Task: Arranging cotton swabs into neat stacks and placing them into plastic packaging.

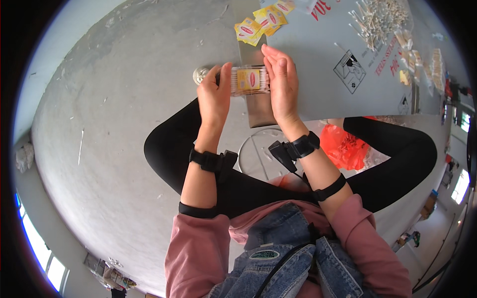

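Denim covers the person's chest in a blue garment (285,265), with dusty-pink sleeves (198,243) ending near the elbows. Beneath the arms, the legs in black trousers (171,141) are spread wide, and a crumpled orange-red plastic bag (340,149) lies between them, toward the right knee. Each wrist wears a black strap (204,160) with a small block on it.

Past the wrists, a clear-wrapped pack of cotton swabs (259,85) sits between the two hands, over the table's near-left corner, its yellow label (244,77) facing up. The left hand (213,94) grips its left end, thumb alongside and fingers bent; the right hand (284,89) is open, fingers extended, its palm side against the opposite end. Just beside the left hand is a round, silvery object (199,75).

Farther off, yellow printed cards (248,31) overlap on the grey tabletop (318,89). Loose cotton swabs (375,25) are heaped toward its far right, near some bagged swab bundles (410,57). Pale concrete floor (109,114) stretches away to bright windows (42,248).
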A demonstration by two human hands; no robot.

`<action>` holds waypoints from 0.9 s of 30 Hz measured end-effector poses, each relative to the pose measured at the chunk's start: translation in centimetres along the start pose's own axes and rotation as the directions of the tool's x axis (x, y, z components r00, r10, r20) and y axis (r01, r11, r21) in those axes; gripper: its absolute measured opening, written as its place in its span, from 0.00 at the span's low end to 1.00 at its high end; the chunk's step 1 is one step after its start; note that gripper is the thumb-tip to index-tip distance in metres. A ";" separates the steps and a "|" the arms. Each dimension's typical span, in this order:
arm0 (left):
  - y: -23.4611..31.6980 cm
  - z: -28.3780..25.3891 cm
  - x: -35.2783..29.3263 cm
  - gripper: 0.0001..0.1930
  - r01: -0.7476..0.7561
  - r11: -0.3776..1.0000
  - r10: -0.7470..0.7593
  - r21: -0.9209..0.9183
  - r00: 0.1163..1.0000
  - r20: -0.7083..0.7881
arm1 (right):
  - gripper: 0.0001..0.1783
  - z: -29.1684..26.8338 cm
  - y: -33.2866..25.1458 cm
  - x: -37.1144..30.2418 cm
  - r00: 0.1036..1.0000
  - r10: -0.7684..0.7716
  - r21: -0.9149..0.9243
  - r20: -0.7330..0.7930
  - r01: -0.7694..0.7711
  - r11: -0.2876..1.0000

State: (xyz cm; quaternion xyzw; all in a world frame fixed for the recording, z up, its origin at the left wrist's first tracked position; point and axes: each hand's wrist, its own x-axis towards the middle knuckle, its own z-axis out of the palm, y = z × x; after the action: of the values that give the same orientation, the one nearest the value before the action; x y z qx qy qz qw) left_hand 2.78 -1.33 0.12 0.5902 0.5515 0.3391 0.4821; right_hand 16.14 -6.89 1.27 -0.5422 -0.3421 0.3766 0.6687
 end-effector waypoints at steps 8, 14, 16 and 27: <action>3.8 -3.7 -0.4 0.31 -0.575 0.694 0.537 0.434 0.814 0.220 | 0.33 -2.2 -1.1 -0.6 0.995 0.037 0.047 -0.090 -0.033 0.998; 2.9 -1.6 -0.8 0.40 -0.585 0.403 0.434 0.704 0.800 0.416 | 0.34 -4.3 -2.5 -1.5 0.998 0.035 -0.037 -0.053 -0.037 0.999; 2.5 -0.8 -0.6 0.39 -0.553 0.484 0.309 0.678 0.833 0.458 | 0.30 -6.0 -2.8 -1.6 0.994 -0.016 -0.064 -0.104 0.010 0.998; 1.4 1.2 -0.3 0.39 -0.524 0.505 0.275 0.686 0.851 0.447 | 0.16 -9.8 -0.8 -2.4 0.958 -0.267 -0.432 -0.102 0.199 0.880</action>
State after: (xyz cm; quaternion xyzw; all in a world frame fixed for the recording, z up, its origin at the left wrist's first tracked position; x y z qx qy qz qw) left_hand 4.30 -1.72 1.08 0.8937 0.4150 0.0771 0.1522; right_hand 23.56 -13.70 0.20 -0.6552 -0.4232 0.1673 0.6030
